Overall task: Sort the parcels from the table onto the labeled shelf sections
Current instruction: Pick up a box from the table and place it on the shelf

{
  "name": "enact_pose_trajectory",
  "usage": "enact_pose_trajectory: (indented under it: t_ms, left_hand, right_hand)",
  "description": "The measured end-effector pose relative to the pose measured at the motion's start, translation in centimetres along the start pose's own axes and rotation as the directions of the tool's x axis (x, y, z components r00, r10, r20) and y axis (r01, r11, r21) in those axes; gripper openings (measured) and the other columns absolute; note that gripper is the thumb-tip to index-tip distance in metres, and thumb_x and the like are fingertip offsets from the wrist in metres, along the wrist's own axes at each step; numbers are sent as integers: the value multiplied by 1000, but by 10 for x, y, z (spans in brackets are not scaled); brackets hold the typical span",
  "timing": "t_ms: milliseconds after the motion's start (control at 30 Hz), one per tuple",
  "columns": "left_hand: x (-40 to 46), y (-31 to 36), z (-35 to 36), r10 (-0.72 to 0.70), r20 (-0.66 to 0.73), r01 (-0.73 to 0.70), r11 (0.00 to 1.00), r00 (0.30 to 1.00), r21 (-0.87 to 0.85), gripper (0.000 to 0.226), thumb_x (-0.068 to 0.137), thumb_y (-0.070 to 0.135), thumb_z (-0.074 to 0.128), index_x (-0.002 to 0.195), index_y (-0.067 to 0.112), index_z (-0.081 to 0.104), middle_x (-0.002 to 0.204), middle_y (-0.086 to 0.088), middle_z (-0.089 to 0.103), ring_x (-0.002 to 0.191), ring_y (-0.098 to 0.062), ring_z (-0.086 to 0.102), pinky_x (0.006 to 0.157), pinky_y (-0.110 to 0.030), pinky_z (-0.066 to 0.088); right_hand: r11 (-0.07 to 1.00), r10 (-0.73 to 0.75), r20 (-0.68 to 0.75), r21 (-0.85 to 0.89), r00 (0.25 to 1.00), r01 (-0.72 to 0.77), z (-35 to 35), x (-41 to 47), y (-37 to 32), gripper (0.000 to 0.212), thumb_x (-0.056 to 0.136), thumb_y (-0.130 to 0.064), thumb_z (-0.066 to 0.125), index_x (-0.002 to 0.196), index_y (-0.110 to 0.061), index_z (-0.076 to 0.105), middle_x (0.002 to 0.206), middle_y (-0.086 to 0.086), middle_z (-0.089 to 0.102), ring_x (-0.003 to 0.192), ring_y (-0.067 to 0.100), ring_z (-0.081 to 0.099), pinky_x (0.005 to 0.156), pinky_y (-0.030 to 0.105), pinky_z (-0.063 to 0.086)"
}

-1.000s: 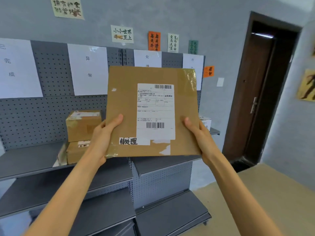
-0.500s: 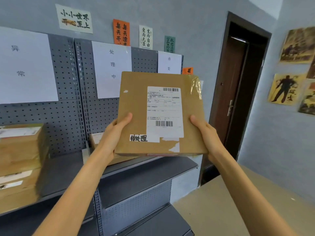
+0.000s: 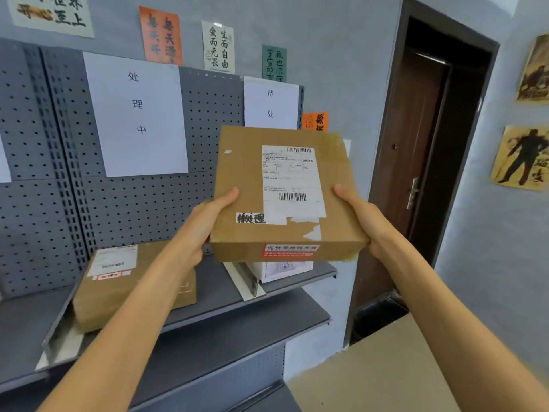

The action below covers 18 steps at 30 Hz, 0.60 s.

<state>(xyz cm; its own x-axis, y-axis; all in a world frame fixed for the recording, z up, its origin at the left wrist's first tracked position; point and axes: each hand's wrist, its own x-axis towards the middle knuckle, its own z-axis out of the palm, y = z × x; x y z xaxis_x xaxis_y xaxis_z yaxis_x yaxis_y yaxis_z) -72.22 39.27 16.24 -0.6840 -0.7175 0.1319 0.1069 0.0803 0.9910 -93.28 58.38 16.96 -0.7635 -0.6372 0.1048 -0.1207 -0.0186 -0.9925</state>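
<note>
A flat brown cardboard parcel [image 3: 246, 173] with a white shipping label and a small handwritten sticker is held up in front of the grey pegboard shelf [image 3: 208, 292]. My left hand [image 3: 205, 224] grips its left edge, thumb on top. My right hand [image 3: 362, 221] grips its right edge the same way. The parcel hangs above the rightmost shelf section, below a white paper section label [image 3: 270, 102]. Under it on that section stands a white box [image 3: 282, 270]. A brown parcel [image 3: 118, 286] lies in the middle section under another white paper section label [image 3: 136, 114].
A white divider [image 3: 246, 283] separates the two shelf sections. Lower shelves run beneath. A dark wooden door [image 3: 416, 173] stands just right of the shelf end. Posters hang on the right wall [image 3: 490, 263]. Tan floor spreads at the lower right.
The view has swung right along the shelf. The parcel, held in both hands, has moved right and tilted flatter, now over the rightmost section; its front edge shows.
</note>
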Motion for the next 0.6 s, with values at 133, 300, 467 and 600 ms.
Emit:
enact_pose_trajectory:
  t_ms: [133,300,467,600]
  left_hand:
    - [34,-10,47,-59,-63,59,998,996,-6,41,77,61,65,103,30,69,93,6,75,89,-15,71,72,-32,49]
    - [68,-23,84,-97,-141,94,995,985,-24,40,76,60,67,103,30,68,93,5,76,92,-18,70,76,-34,50]
    - [98,-40,94,-183,-175,183,983,967,-17,49,77,59,66,114,26,66,102,0,74,101,-22,68,93,-40,50]
    - [124,-54,89,-262,-187,266,964,947,0,53,76,61,67,115,25,65,103,-3,74,102,-24,67,89,-41,51]
  right_hand:
    - [1000,25,78,-14,997,-24,-41,55,3,51,77,-60,68,110,-21,69,99,1,76,89,19,72,74,30,55]
    - [995,97,161,-47,982,-91,-70,116,15,53,76,-61,69,111,-21,68,104,3,75,93,21,71,77,33,55]
    - [978,199,236,-116,951,-176,-73,168,31,53,73,-67,67,109,-27,66,98,-1,76,85,19,72,67,32,52]
    - [954,275,275,-195,921,-227,-65,206,48,56,74,-71,63,112,-31,64,100,-1,74,91,22,70,73,37,53]
